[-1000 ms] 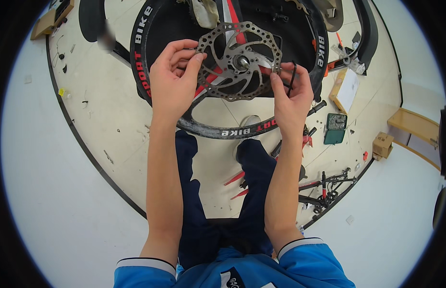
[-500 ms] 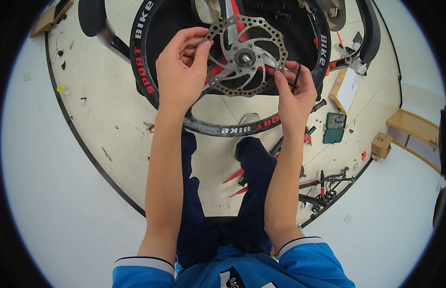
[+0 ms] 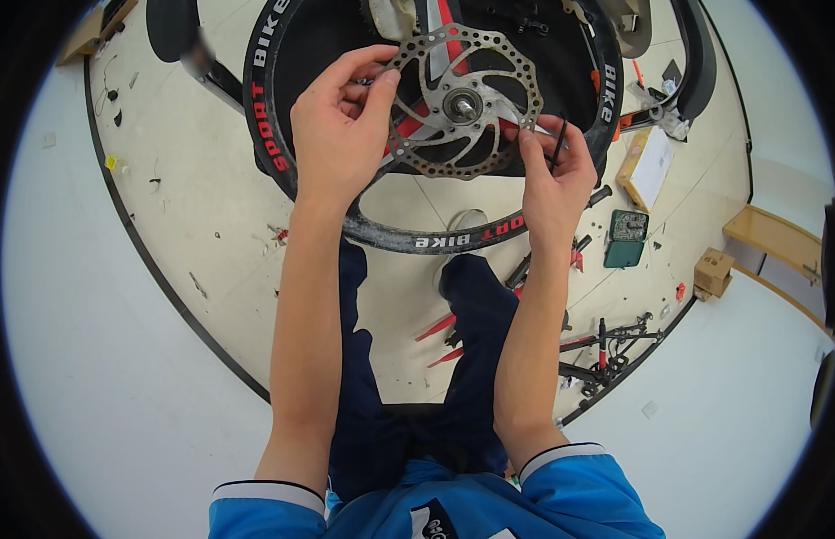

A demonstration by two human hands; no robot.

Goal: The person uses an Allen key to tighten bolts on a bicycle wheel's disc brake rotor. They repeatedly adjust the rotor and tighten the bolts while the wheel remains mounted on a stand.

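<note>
A silver brake disc [image 3: 440,99], perforated round its rim, lies over the hub [image 3: 462,106] of a bicycle wheel, whose axle end sticks up in the middle. My left hand [image 3: 339,121] is closed on the disc's left edge, thumb on top and fingers curled beneath. At the opposite edge my right hand [image 3: 558,175] pinches the rim between thumb and fingertips. A thin black rod [image 3: 558,144], which looks like a hex key, is tucked between the right hand's fingers. Red and white spokes show under the disc, inside a black tyre [image 3: 395,236].
The wheel rests over a dark, round-topped support, with small black parts [image 3: 530,22] on it. To the right on the floor are a green case [image 3: 626,240], a cardboard box [image 3: 712,271] and a black bicycle frame [image 3: 606,355]. My legs stand below the wheel.
The disc and wheel have shifted very slightly to the right and up, and the disc's holes and arms sit a little differently. Both hands keep their grip on its edges.
</note>
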